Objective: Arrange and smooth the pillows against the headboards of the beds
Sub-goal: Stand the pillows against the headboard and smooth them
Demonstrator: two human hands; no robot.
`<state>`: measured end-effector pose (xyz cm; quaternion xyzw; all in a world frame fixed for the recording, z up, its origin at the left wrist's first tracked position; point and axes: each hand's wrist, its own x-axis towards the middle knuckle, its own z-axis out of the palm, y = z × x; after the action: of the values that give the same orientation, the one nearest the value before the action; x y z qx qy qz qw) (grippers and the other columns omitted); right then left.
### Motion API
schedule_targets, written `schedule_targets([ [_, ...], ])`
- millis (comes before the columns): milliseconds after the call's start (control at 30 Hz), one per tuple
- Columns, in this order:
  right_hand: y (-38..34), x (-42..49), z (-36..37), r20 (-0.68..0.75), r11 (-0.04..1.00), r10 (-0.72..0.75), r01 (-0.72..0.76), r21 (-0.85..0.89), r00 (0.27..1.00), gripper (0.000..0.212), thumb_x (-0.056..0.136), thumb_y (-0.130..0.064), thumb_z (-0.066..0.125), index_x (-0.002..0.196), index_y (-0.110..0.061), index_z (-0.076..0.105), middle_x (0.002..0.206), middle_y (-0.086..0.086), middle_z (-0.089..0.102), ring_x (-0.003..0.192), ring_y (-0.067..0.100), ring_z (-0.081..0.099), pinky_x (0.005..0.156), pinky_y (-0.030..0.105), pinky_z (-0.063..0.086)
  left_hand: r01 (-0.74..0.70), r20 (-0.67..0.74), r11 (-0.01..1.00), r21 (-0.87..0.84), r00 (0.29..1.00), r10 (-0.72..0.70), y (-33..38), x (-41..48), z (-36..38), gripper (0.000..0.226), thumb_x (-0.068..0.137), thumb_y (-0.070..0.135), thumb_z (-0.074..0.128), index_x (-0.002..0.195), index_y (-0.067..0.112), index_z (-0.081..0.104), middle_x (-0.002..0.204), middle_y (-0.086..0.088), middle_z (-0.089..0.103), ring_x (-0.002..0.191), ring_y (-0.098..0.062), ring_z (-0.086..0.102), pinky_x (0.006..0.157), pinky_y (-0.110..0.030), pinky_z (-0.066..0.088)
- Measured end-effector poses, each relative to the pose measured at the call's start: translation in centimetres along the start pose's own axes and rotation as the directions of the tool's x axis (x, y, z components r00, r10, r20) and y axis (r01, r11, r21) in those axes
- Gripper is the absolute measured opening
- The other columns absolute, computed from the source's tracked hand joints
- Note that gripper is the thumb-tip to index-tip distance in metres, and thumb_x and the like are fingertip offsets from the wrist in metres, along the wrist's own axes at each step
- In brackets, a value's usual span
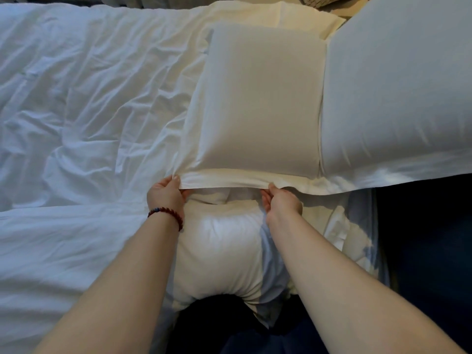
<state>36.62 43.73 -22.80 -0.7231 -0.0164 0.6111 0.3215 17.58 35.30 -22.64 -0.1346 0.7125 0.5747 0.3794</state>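
Where the fingertips curl under the cloth they drop out of sight, but both hands are plainly at work. The left hand [166,192] pinches the near-left corner of the flap [224,178], thumb on top, and the right hand [281,200] grips the same hem further right. The pillow [263,98] lies in the middle, just beyond the hands: square, plump, smooth cream cotton with a flat border. Touching its right side is a big pillow [398,93], bluish white and cut off by the right edge. A third pillow [222,251] sits near, under the arms, soft and puckered, its near end lost in shadow. To the left the duvet [89,98] spreads in crumpled white folds and runs off the frame. A bracelet [168,215] of dark red beads circles the left wrist. The dark mass [421,238] on the right may be the headboard, but it's too dim to tell. At the far top edge a woven thing [321,0] barely shows.
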Motion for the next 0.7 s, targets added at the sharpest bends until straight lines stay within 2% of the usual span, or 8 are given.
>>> schedule_targets([
  [100,0.1,0.2,-0.6,0.044,0.999,0.043,-0.043,-0.004,0.998,0.015,0.089,-0.011,0.069,0.101,-0.001,0.066,0.083,0.010,0.071,0.067,0.016,0.068,0.046,0.019,0.054,0.008,0.088,0.999,0.043,0.996,-0.012,-0.3,-0.2,-0.3,0.011,0.096,0.009,0.055,0.099,0.006,0.066,0.101,-0.010,0.069,0.089,-0.020,0.070,0.079,-0.033,0.059],
  [167,0.2,0.0,-1.5,0.075,0.995,0.066,-0.060,-0.080,0.995,0.017,0.090,-0.021,0.069,0.089,-0.005,0.065,0.079,0.008,0.069,0.063,0.015,0.069,0.045,0.020,0.054,0.011,0.159,0.999,0.047,0.987,-0.019,-0.1,-0.4,-0.7,0.010,0.097,0.011,0.055,0.096,0.008,0.065,0.101,-0.009,0.069,0.093,-0.019,0.068,0.079,-0.030,0.058],
  [333,-0.2,-2.2,-1.8,0.195,0.995,-0.026,0.044,-0.090,0.980,0.016,0.092,-0.023,0.066,0.090,-0.007,0.064,0.080,0.008,0.071,0.068,0.014,0.070,0.048,0.017,0.052,-0.034,0.193,0.983,0.179,0.981,-0.001,1.8,0.1,-1.1,0.015,0.089,0.029,0.067,0.099,0.017,0.068,0.103,-0.002,0.068,0.088,-0.015,0.068,0.082,-0.030,0.056],
  [433,-1.3,-4.0,0.7,0.315,0.974,-0.143,0.189,-0.121,0.938,0.011,0.092,-0.023,0.066,0.092,-0.012,0.065,0.083,0.005,0.073,0.072,0.014,0.070,0.055,0.019,0.052,-0.134,0.217,0.939,0.318,0.974,0.066,3.4,0.8,0.2,0.027,0.087,0.036,0.068,0.107,0.019,0.069,0.107,0.004,0.068,0.099,-0.015,0.064,0.091,-0.034,0.052],
  [500,-2.8,-4.8,3.6,0.415,0.910,-0.272,0.372,-0.183,0.868,0.008,0.093,-0.020,0.063,0.088,-0.014,0.064,0.083,0.003,0.071,0.073,0.013,0.067,0.061,0.019,0.053,-0.166,0.253,0.925,0.342,0.964,0.079,5.2,1.5,1.7,0.026,0.087,0.038,0.067,0.107,0.021,0.068,0.103,0.009,0.066,0.099,-0.012,0.059,0.090,-0.031,0.047],
  [600,-5.4,-5.4,8.6,0.536,0.708,-0.473,0.664,-0.241,0.699,0.003,0.089,-0.019,0.069,0.089,-0.017,0.067,0.082,-0.002,0.070,0.072,0.008,0.066,0.070,0.022,0.052,-0.110,0.325,0.915,0.389,0.945,-0.024,7.9,4.6,4.3,0.043,0.071,0.052,0.075,0.102,0.022,0.073,0.106,0.002,0.071,0.101,-0.019,0.065,0.091,-0.036,0.050],
  [667,-7.3,-5.2,11.5,0.611,0.480,-0.589,0.837,-0.263,0.529,0.014,0.086,-0.024,0.072,0.098,-0.018,0.068,0.092,-0.005,0.069,0.084,0.006,0.065,0.081,0.023,0.050,0.003,0.396,0.928,0.373,0.904,-0.162,8.1,8.4,6.1,0.048,0.064,0.051,0.080,0.102,0.022,0.074,0.110,-0.005,0.072,0.101,-0.028,0.069,0.092,-0.045,0.052],
  [700,-8.3,-4.7,12.7,0.646,0.303,-0.635,0.905,-0.298,0.425,0.022,0.087,-0.028,0.071,0.106,-0.019,0.067,0.104,-0.005,0.067,0.099,0.009,0.063,0.091,0.025,0.047,0.046,0.435,0.941,0.335,0.878,-0.198,8.2,9.6,6.8,0.045,0.069,0.044,0.080,0.107,0.020,0.073,0.109,-0.006,0.073,0.100,-0.029,0.070,0.091,-0.047,0.053],
])
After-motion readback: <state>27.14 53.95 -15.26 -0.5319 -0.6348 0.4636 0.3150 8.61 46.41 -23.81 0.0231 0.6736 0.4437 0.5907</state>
